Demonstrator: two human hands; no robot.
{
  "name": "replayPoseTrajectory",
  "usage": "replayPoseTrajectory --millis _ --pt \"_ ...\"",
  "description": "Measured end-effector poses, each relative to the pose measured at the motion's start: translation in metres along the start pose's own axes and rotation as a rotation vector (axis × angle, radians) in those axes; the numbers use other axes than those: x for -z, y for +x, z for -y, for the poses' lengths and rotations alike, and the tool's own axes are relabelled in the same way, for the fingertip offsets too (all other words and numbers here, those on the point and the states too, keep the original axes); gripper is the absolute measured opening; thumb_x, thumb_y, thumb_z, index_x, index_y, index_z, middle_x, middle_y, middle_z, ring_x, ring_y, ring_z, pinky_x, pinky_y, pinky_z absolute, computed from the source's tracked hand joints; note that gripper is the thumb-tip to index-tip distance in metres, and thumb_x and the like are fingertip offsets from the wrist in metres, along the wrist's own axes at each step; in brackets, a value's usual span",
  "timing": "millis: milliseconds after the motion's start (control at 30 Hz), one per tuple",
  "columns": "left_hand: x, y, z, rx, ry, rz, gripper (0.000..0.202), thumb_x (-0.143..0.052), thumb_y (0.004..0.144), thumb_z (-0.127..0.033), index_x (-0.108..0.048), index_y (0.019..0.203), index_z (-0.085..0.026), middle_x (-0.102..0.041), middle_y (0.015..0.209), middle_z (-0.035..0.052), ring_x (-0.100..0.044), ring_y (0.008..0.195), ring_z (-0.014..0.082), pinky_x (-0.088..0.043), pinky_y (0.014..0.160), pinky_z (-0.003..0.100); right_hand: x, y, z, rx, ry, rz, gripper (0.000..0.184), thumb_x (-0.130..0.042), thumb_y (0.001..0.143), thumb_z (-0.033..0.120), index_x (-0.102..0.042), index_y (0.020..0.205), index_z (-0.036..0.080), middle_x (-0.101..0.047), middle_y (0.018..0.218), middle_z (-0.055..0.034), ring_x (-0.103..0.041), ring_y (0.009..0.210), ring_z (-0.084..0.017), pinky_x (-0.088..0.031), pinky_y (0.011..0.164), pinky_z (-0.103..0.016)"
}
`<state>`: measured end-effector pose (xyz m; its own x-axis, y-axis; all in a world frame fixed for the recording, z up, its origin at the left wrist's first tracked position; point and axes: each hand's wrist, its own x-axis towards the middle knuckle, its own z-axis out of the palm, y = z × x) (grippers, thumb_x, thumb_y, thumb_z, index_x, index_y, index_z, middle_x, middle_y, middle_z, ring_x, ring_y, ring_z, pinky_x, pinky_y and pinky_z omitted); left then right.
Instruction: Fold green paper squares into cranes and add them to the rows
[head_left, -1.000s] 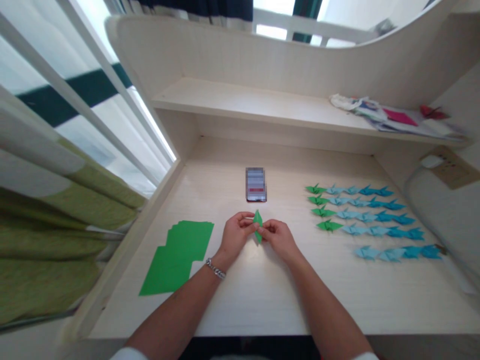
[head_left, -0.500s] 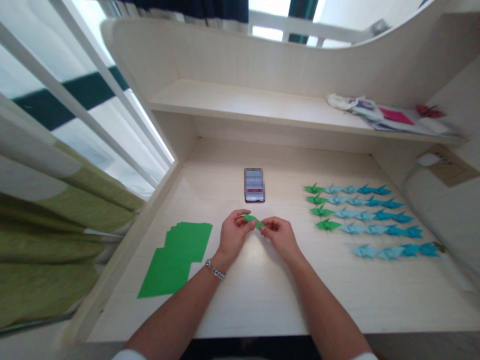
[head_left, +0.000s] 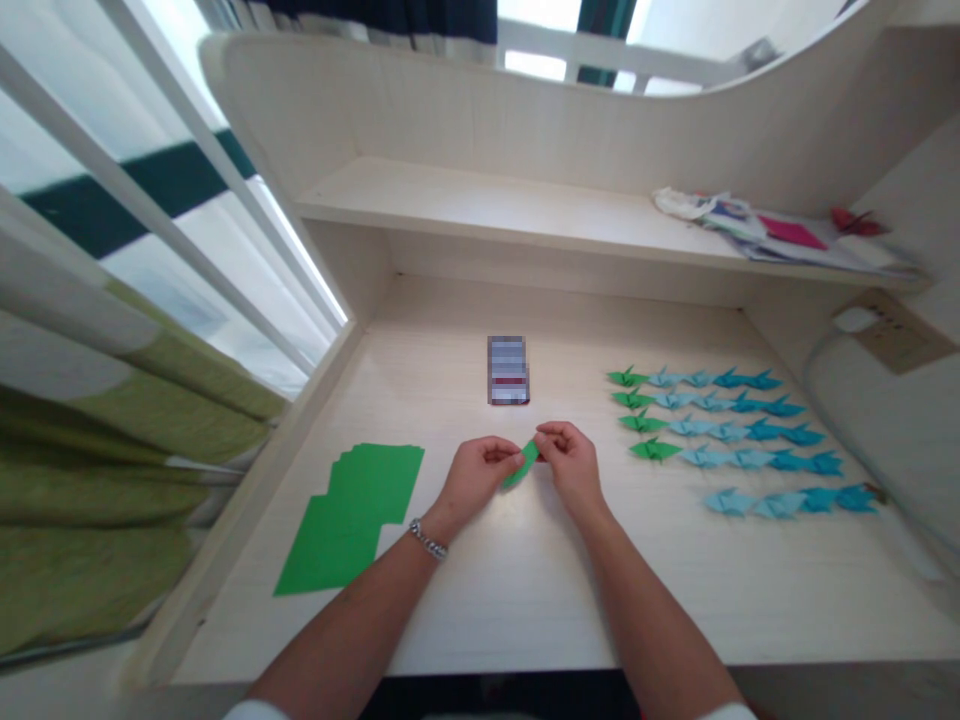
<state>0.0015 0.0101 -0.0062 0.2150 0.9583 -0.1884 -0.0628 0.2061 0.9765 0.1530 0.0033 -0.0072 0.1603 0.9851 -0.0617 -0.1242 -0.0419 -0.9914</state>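
Between my two hands is a small folded piece of green paper [head_left: 523, 466], narrow and slanting up to the right. My left hand [head_left: 480, 474] pinches its left side between thumb and fingers. The fingers of my right hand [head_left: 570, 462] are closed on its upper right end. A stack of green paper sheets [head_left: 352, 520] lies left of my left forearm. To the right, several rows of folded paper cranes stand on the desk; a green crane [head_left: 654, 450] is nearest my right hand, with light blue cranes [head_left: 726, 457] and darker blue cranes [head_left: 825, 462] beside it.
A phone [head_left: 508, 370] with a blurred screen lies just beyond my hands on the desk [head_left: 517, 600]. Above it runs a shelf [head_left: 480, 205] holding papers [head_left: 750, 225] at the right. A socket with a plugged-in charger [head_left: 859, 318] is on the right wall. Curtains hang at the left.
The folded green paper has turned from slanting down to the right to slanting up to the right. Both hands have shifted slightly right, and their grip on the paper has changed.
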Motion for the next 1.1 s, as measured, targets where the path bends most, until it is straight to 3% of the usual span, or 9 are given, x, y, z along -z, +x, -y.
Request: replayPoseTrajectory --millis 133,233,400,633,833,1100 --pt "-0.001 0.001 -0.001 0.027 -0.001 -0.008 0.021 -0.076 0.06 -0.026 -0.068 0.073 -0.011 -0.07 0.07 0.0067 -0.062 0.061 0.0149 -0.049 0.06 0.026 -0.001 0.0 0.0 0.027 0.033 -0.012 0.026 -0.067 0.072 0.033 -0.06 0.092 0.017 -0.062 0.064 0.0013 -0.058 0.059 -0.013 -0.049 0.059 -0.027" --pt "0.0 0.002 0.0 0.008 -0.004 -0.08 0.024 -0.076 0.062 -0.029 -0.068 0.077 -0.011 -0.07 0.07 0.0072 -0.062 0.062 0.0151 -0.048 0.058 0.025 -0.004 0.0 -0.002 -0.026 0.073 -0.002 0.034 -0.066 0.072 0.038 -0.056 0.099 0.019 -0.064 0.069 0.0006 -0.061 0.062 -0.014 -0.05 0.057 -0.027" --pt "0.006 0.005 0.004 -0.065 -0.015 -0.189 0.027 -0.075 0.065 -0.032 -0.068 0.08 -0.012 -0.071 0.074 0.0073 -0.064 0.067 0.0157 -0.049 0.061 0.025 -0.01 -0.002 -0.01 -0.069 0.056 0.062 0.036 -0.074 0.063 0.033 -0.055 0.09 0.02 -0.066 0.076 -0.0015 -0.064 0.067 -0.016 -0.05 0.059 -0.026" --pt "0.004 0.005 0.007 -0.057 -0.09 -0.141 0.026 -0.076 0.063 -0.031 -0.066 0.079 -0.012 -0.07 0.075 0.0065 -0.064 0.067 0.0155 -0.051 0.065 0.027 -0.007 -0.002 -0.012 -0.001 -0.025 0.049 0.02 -0.071 0.065 0.023 -0.06 0.081 0.017 -0.066 0.074 -0.0016 -0.062 0.068 -0.015 -0.048 0.064 -0.027" --pt "0.003 0.004 0.001 -0.1 -0.072 -0.165 0.025 -0.076 0.062 -0.024 -0.064 0.082 -0.013 -0.069 0.075 0.0044 -0.064 0.068 0.0143 -0.051 0.066 0.025 -0.005 -0.002 -0.01 -0.004 -0.037 0.045 0.021 -0.072 0.064 0.023 -0.063 0.082 0.017 -0.067 0.075 -0.0028 -0.061 0.068 -0.015 -0.048 0.063 -0.027" --pt "0.006 0.005 0.003 -0.102 -0.085 -0.1 0.024 -0.075 0.065 -0.024 -0.065 0.083 -0.013 -0.07 0.077 0.0053 -0.064 0.068 0.0144 -0.052 0.066 0.027 -0.006 -0.003 -0.001 -0.088 0.049 0.068 0.023 -0.074 0.06 0.025 -0.064 0.079 0.017 -0.068 0.073 -0.002 -0.062 0.065 -0.015 -0.049 0.061 -0.027"
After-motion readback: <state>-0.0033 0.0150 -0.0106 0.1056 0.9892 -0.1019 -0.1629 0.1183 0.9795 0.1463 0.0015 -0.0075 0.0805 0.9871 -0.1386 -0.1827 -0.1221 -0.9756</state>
